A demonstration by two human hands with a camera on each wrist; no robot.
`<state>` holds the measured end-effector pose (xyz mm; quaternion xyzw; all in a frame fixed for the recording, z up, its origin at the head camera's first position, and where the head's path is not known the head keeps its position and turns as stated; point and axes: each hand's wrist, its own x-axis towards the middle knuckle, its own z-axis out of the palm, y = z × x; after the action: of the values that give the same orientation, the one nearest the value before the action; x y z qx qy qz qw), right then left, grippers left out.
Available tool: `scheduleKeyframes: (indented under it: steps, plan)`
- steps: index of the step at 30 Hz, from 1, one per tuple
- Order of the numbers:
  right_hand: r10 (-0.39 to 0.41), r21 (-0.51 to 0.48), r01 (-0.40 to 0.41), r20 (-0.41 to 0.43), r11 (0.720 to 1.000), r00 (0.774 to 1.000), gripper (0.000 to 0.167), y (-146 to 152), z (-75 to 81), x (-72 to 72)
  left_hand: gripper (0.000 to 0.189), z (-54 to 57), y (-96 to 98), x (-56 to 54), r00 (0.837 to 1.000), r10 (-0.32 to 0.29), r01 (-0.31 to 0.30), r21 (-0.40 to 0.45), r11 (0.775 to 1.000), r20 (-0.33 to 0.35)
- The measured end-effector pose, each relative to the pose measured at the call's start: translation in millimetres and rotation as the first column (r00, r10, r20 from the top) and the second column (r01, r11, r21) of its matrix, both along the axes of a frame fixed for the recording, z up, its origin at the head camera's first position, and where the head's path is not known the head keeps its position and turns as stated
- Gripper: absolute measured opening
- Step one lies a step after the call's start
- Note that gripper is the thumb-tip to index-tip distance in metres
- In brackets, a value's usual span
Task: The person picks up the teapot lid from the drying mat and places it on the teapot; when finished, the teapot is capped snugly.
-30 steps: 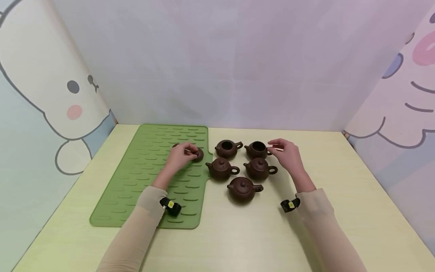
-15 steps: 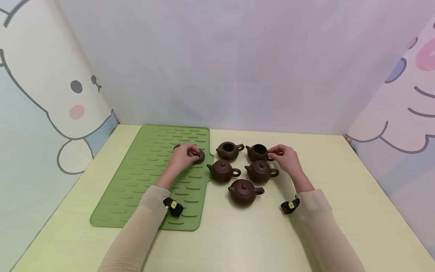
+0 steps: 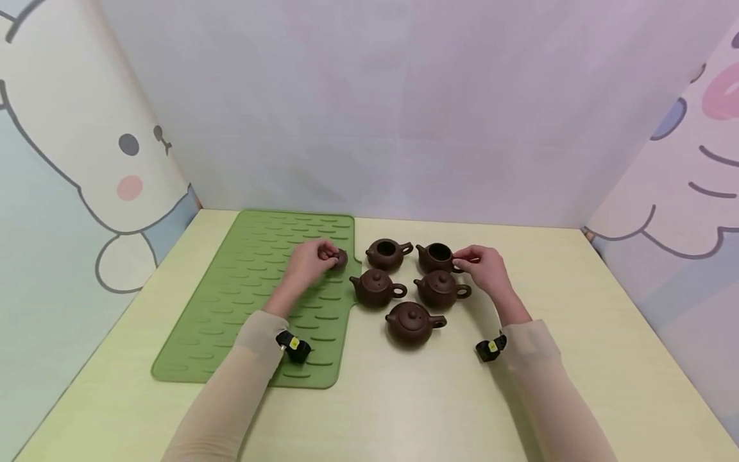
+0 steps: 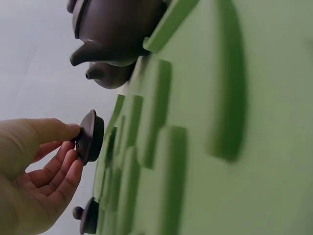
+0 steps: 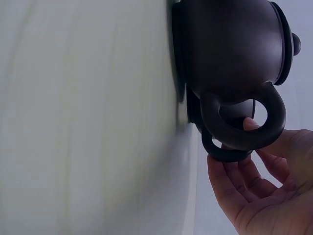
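Observation:
My left hand [image 3: 312,262] pinches a small dark brown teapot lid [image 4: 87,137] by its knob. The lid is held on edge in the left wrist view, close over the green mat [image 3: 202,333]. A second lid [image 4: 89,216] lies on the mat beside it, hidden behind the hand in the head view. My right hand [image 3: 484,268] grips the handle [image 5: 222,154] of the lidless teapot [image 3: 435,258] at the back right, thumb on one side and fingers on the other. A lidded teapot [image 5: 232,46] stands in front of it, partly covering that handle in the right wrist view.
Another lidless teapot [image 3: 386,255] stands at the back, left of the held one. Two more lidded teapots, one near the mat's edge [image 3: 375,289] and one at the front [image 3: 412,325], share the pale table [image 3: 427,404]. A fabric wall [image 3: 369,128] closes the back.
The right hand's fingers have closed from a spread pose onto the back right teapot's handle. The left hand keeps its pinch on the lid and has shifted slightly, now covering the second lid.

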<state>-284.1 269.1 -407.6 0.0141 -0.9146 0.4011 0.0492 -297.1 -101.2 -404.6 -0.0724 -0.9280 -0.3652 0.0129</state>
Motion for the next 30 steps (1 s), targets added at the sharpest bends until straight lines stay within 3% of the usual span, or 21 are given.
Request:
scheduleKeyframes:
  steps: [8, 14, 30]
  plan:
    - [-0.007, 0.015, 0.007, -0.009, 1.000, 1.000, 0.020, -0.4, 0.6, -3.0, 0.017, 21.5, 10.9, -2.8, 1.000, -0.005, 0.005, 0.022, 1.000, -0.014]
    - [-0.011, 0.023, 0.012, -0.017, 1.000, 1.000, 0.020, -0.6, 1.1, -3.4, 0.016, 36.1, 28.3, -5.2, 0.998, -0.048, 0.049, 0.035, 0.998, -0.029]
    - [-0.023, 0.024, 0.024, -0.034, 0.999, 0.999, 0.017, -2.2, -1.7, 1.8, 0.014, 46.7, 86.0, -11.0, 0.989, -0.145, 0.147, 0.071, 0.987, -0.039]
